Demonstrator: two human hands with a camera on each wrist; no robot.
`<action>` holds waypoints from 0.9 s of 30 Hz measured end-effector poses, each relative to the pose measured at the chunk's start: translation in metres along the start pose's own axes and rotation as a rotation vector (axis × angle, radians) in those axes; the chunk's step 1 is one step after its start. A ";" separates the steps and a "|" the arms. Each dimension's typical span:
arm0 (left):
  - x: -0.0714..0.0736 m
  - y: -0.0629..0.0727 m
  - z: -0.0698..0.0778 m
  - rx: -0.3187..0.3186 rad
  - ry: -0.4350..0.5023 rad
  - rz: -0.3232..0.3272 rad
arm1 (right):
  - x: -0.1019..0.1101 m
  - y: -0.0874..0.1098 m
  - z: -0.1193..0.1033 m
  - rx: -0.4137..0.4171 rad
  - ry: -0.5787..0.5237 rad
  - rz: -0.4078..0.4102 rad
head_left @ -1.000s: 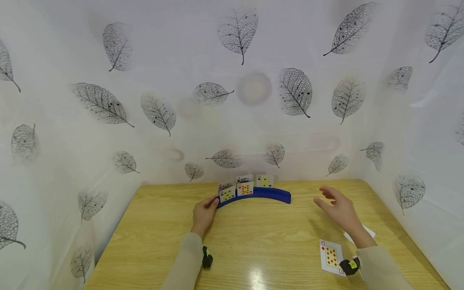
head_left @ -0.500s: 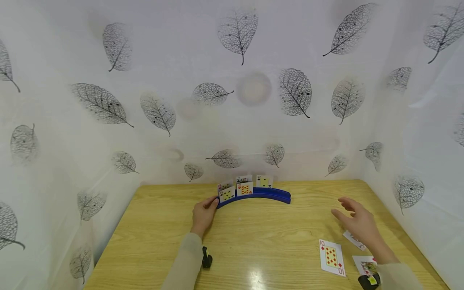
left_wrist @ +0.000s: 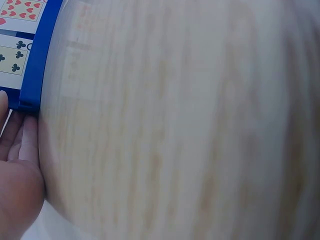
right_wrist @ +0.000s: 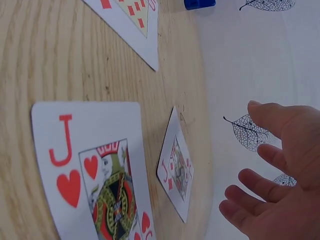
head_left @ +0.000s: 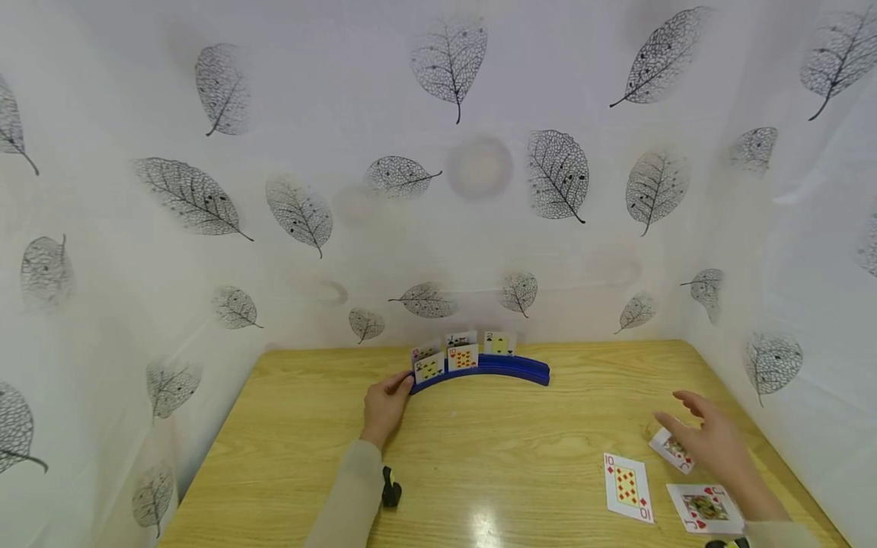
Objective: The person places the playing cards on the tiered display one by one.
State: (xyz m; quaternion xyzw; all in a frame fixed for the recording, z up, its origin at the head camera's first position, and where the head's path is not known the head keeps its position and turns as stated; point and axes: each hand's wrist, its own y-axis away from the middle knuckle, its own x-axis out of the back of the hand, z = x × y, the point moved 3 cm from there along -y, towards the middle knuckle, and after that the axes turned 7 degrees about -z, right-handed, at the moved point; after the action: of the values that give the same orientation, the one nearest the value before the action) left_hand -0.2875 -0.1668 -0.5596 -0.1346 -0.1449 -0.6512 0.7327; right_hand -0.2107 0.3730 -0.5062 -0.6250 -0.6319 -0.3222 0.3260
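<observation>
A curved blue playing card holder stands at the back of the table, with several cards upright in it. Among those cards are a clubs card at the left end and a ten of hearts beside it. My left hand grips the holder's left end between thumb and fingers. Off to the right, my right hand hovers over the table with relaxed, parted fingers and holds nothing. Near it lie a jack of diamonds, a jack of hearts and a ten of diamonds, all face up.
The wooden table backs onto a pale curtain printed with leaf skeletons, which also hangs along both sides. Black straps are at the wrists, the left one next to the sleeve.
My right hand has moved right and toward the front, passing over the loose cards and uncovering the jack of hearts. My left hand and the holder stay where they were.
</observation>
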 end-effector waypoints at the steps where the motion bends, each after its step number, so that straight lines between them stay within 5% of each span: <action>1: 0.000 0.000 0.000 0.002 0.001 0.001 | 0.002 0.001 0.002 -0.011 -0.004 -0.013; 15: 0.000 -0.002 0.000 -0.030 -0.015 0.022 | 0.002 0.011 0.033 -0.030 0.218 -0.116; 27: 0.000 -0.001 -0.001 -0.039 -0.026 0.019 | -0.008 0.020 0.048 -0.074 0.237 -0.138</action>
State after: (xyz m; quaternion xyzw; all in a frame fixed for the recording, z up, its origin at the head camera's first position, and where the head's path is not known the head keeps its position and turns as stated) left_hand -0.2887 -0.1676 -0.5606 -0.1588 -0.1406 -0.6450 0.7342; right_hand -0.1912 0.4073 -0.5405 -0.5493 -0.6179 -0.4386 0.3524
